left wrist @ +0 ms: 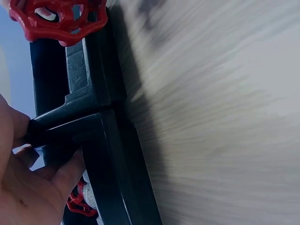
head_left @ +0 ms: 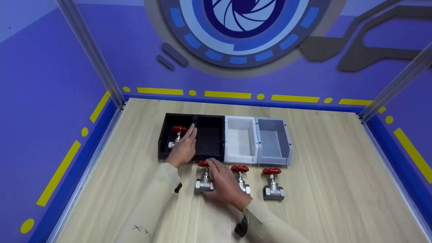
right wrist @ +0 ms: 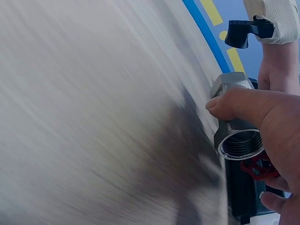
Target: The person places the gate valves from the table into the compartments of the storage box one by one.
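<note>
My left hand (head_left: 184, 148) is at the divider between two black bins, with the thumb on one side of the wall and fingers on the other, pinching it. Inside the leftmost black bin (head_left: 162, 143) stands a gate valve (head_left: 178, 136) with a red handwheel. My right hand (head_left: 226, 184) grips a second gate valve (head_left: 203, 185) in front of the black bins, its thumb across the metal body (right wrist: 232, 84). The threaded opening of that valve faces the right wrist camera. Partly behind my right hand is another red-wheeled valve (head_left: 240, 168).
A further valve (head_left: 273, 189) stands upright at the right on the wooden table (head_left: 337, 189). Beside the second black bin (head_left: 210, 136) are a white bin (head_left: 240, 158) and a grey bin (head_left: 272, 160), all joined in a row. Purple panels (head_left: 50, 101) enclose the table.
</note>
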The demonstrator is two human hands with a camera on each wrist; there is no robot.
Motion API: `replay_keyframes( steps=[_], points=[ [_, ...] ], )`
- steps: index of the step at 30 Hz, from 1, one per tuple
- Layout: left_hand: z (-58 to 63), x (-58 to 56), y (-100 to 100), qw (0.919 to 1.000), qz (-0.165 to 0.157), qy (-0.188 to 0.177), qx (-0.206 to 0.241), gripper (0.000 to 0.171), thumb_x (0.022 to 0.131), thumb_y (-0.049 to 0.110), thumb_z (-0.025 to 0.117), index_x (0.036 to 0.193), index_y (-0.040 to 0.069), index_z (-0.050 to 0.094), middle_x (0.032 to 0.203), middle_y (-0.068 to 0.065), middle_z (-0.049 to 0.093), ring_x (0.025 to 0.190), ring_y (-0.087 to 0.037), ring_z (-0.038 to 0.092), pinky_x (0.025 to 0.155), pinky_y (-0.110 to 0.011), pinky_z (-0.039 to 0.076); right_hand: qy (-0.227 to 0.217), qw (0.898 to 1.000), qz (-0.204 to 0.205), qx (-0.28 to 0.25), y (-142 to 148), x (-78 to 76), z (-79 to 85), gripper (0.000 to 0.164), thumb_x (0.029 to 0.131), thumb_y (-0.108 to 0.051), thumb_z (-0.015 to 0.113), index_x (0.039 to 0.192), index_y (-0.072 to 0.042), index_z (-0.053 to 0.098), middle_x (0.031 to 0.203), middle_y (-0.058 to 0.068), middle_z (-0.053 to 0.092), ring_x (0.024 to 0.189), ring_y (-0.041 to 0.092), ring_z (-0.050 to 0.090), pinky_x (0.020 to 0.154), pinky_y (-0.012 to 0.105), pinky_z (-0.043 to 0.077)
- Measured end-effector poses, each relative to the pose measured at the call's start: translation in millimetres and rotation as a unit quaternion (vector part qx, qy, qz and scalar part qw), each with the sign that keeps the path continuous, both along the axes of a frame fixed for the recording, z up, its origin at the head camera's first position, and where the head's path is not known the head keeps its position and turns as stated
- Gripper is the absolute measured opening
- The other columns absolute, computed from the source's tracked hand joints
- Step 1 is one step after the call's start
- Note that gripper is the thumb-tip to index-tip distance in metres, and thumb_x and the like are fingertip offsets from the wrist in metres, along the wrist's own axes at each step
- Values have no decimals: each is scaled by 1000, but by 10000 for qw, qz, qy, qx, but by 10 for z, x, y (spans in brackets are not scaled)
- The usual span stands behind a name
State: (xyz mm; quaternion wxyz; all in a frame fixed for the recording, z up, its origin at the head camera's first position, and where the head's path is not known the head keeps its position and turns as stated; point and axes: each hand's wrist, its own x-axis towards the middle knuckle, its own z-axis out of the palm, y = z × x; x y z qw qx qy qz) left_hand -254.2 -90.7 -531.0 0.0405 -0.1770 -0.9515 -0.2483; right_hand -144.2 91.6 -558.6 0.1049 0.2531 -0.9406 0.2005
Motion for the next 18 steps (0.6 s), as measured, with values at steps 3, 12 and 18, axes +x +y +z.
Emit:
replay_keyframes(
  steps=[3,12,18],
  points=[
    [2,7,2,10000,4,-3,15,49,96,16,39,144,12,27,153,-1,21,124,-25,46,90,-41,46,-6,10000,-15,15,7,-3,14,113,53,-48,83,143,-7,27,142,13,38,128,29,40,101,46,38],
    [18,11,-2,9999,15,-129,36,49,97,17,37,144,13,25,154,0,19,129,-23,40,95,-40,43,23,9999,-106,96,20,-42,58,111,54,-49,82,142,-7,29,142,11,38,129,26,39,100,44,39],
    [23,25,-5,10000,-37,-62,64,48,97,18,36,144,12,26,153,-1,19,129,-23,40,96,-39,43,-40,9999,-139,68,38,-64,83,109,56,-50,81,142,-7,29,143,10,37,130,25,38,102,45,37]
  ],
)
